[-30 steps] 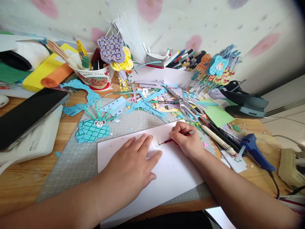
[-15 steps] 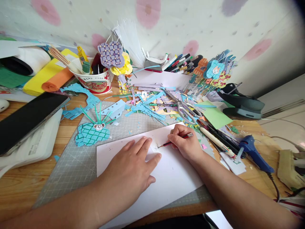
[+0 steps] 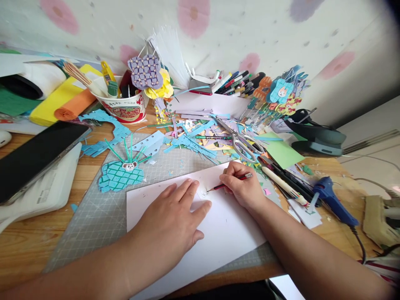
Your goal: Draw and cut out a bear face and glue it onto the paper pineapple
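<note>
A white sheet of paper [image 3: 231, 225] lies on the grey cutting mat [image 3: 84, 225]. My left hand [image 3: 175, 216] rests flat on the sheet, fingers spread, holding nothing. In my right hand [image 3: 240, 185] a dark red and black pencil [image 3: 218, 187] is pinched, its tip on the paper beside a small, faint round drawing [image 3: 204, 193]. Left of the sheet sits a blue woven paper piece [image 3: 120, 177] with green strips and a small animal face.
Silver scissors [image 3: 242, 143] lie on paper scraps [image 3: 190, 139] behind the sheet. A blue glue gun [image 3: 336, 202] is at the right, a black phone [image 3: 37, 154] at the left. A paper tub [image 3: 126, 109] holds tools.
The pencil tip has shifted very slightly up beside the small drawing, which shows a little more line. My left hand has stayed in place.
</note>
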### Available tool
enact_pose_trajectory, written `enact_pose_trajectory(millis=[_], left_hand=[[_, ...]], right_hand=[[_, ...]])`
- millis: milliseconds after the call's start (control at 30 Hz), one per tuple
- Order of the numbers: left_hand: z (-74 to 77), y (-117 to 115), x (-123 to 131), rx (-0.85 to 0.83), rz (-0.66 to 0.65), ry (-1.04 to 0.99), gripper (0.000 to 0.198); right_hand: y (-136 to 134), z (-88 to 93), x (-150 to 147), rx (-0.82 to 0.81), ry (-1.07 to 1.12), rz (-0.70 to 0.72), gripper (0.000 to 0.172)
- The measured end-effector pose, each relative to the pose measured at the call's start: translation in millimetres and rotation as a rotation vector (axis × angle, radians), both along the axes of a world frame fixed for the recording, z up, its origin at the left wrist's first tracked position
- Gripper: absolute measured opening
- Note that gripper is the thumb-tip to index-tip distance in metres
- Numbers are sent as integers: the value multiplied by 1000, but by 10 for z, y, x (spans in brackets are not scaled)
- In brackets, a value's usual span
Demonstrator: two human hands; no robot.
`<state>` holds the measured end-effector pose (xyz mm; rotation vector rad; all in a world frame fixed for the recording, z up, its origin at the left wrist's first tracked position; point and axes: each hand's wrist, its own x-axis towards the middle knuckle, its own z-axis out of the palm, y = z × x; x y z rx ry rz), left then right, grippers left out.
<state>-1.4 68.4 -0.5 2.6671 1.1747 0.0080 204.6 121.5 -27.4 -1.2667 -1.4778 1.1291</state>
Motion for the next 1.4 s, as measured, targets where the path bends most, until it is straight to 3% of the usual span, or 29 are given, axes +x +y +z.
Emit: enact_pose_trajectory(millis=[1400], left_hand=[[-47,-22,-21,66,-20,-13,50]], right_hand=[[-8,-24,-48,54,-74,-17,27]])
